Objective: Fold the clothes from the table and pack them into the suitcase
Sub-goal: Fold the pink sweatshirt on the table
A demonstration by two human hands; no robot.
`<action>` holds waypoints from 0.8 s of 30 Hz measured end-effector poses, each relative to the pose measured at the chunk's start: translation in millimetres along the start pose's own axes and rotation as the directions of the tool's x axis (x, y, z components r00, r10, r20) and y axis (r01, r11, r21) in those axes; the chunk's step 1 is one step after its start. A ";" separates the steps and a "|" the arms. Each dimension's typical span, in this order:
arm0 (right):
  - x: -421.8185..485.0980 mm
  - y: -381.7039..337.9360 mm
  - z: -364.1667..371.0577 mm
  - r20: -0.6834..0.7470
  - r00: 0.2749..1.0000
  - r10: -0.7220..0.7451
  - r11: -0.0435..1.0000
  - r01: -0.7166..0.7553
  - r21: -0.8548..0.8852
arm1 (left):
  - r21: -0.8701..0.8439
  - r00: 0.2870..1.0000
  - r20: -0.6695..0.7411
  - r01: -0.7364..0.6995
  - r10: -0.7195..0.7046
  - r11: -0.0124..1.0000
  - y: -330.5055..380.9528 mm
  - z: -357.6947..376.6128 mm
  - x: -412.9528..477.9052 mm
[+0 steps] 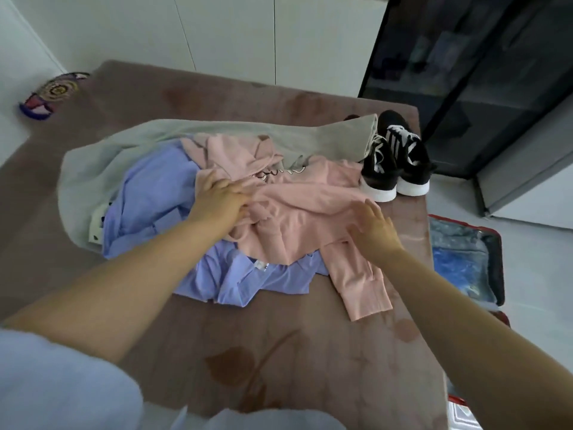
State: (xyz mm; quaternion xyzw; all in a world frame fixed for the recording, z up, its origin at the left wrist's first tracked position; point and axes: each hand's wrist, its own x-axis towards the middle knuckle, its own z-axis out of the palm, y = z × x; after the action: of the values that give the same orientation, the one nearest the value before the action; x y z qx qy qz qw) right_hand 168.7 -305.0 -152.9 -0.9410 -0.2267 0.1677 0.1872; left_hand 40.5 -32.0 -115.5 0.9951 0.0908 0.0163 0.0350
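Note:
A heap of clothes lies on the table covered in brown cloth (279,352). On top is a crumpled pink sweatshirt (297,206), over a lilac-blue shirt (155,193) and a pale grey-green garment (130,144) at the back. My left hand (220,200) grips a fold of the pink sweatshirt near its middle. My right hand (373,228) lies flat with straight fingers on the sweatshirt's right side, above its hanging sleeve. An open red suitcase (465,259) with a blue lining sits on the floor to the right of the table.
A pair of black-and-white sneakers (393,162) stands at the table's back right corner, touching the clothes. A dark glass cabinet (471,72) rises behind on the right. A colourful patterned item (52,94) lies at the far left edge.

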 end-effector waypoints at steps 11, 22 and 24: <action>14.3 -13.5 -4.8 -0.005 0.996 0.094 0.955 -0.092 -0.282 | -0.409 0.991 0.069 -0.076 0.114 0.909 9.1 -39.5 -46.3; -109.1 -0.3 -61.1 0.112 0.981 -0.160 0.946 0.120 0.301 | -0.317 0.863 0.490 0.045 0.123 0.947 46.6 -37.3 -87.6; -125.2 11.1 -45.9 0.181 0.970 -0.161 0.965 0.117 0.235 | -0.186 0.800 0.591 0.013 0.101 0.982 49.6 -29.9 -95.4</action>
State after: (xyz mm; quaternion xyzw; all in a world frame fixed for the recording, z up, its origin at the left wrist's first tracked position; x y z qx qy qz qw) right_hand 85.9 -388.2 -88.7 -0.8744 -0.2898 0.2713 0.2791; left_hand -45.5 -96.0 -84.6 0.9439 0.0500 -0.2891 0.1517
